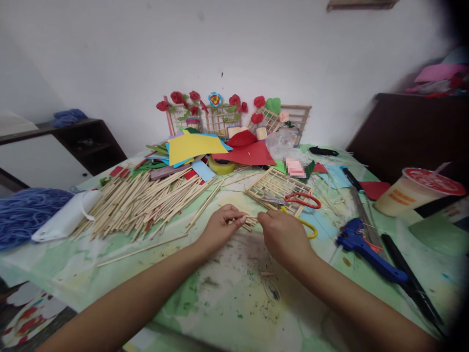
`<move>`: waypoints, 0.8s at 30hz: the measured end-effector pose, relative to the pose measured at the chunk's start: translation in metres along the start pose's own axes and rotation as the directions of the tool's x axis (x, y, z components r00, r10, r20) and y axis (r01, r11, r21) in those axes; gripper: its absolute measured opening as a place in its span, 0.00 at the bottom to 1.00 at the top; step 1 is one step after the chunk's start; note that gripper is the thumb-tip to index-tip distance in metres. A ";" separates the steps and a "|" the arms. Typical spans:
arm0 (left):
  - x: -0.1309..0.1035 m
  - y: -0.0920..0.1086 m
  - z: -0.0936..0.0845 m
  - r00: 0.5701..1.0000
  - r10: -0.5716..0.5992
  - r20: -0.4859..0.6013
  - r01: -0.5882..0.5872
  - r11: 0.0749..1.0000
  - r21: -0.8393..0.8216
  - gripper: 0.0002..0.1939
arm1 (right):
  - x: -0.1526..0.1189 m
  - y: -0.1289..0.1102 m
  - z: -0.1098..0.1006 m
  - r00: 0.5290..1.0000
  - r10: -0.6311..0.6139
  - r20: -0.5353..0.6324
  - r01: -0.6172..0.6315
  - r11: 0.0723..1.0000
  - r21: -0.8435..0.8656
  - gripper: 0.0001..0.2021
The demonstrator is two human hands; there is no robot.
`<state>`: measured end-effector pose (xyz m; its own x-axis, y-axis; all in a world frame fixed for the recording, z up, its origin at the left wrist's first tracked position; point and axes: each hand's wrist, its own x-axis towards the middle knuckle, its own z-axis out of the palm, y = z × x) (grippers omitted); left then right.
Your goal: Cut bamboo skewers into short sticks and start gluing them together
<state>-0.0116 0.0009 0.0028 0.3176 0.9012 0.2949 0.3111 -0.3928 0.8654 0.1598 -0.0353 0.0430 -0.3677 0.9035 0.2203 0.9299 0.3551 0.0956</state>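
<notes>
Near the middle of the table, my left hand [221,229] pinches the left end of a few short wooden sticks [250,223]. My right hand [285,238] has its fingers closed at the right end of the same sticks, its palm turned down. How many sticks there are is partly hidden by the fingers. Just beyond my right hand lie scissors [303,197] with one red and one yellow handle loop, resting over a lattice of glued sticks [269,183]. A large heap of long wooden sticks [128,210] spreads to the left of my left hand.
A blue glue gun [370,254] and a black tool [410,274] lie at right, near a lidded drink cup [412,193]. Coloured paper [194,146], a tape roll [221,166] and stick trellises with paper flowers [223,120] stand behind. Blue yarn [31,215] sits far left.
</notes>
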 end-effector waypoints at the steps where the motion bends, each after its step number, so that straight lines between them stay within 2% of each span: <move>1: 0.000 0.000 -0.001 1.000 -0.005 0.002 0.005 1.000 -0.029 0.11 | 0.000 0.000 0.000 1.000 -0.002 -0.012 0.002 1.000 0.001 0.09; 9: -0.003 0.000 0.000 0.998 -0.047 -0.033 0.037 0.968 -0.247 0.09 | -0.002 -0.002 0.001 0.999 0.032 -0.040 -0.031 0.999 0.032 0.10; 15: -0.004 -0.003 0.008 0.990 -0.127 -0.060 0.080 0.862 -0.500 0.08 | -0.005 -0.004 0.007 0.998 0.027 -0.050 -0.021 0.994 0.112 0.10; 24: -0.004 -0.002 0.006 0.991 -0.133 0.016 0.121 0.831 -0.543 0.08 | -0.005 -0.007 0.012 0.997 0.007 -0.080 0.004 0.991 0.137 0.14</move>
<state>-0.0085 -0.0031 -0.0024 0.2877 0.9424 0.1704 -0.1901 -0.1182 0.9746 0.1557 -0.0395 0.0296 -0.3603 0.8840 0.2978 0.9210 0.3879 -0.0371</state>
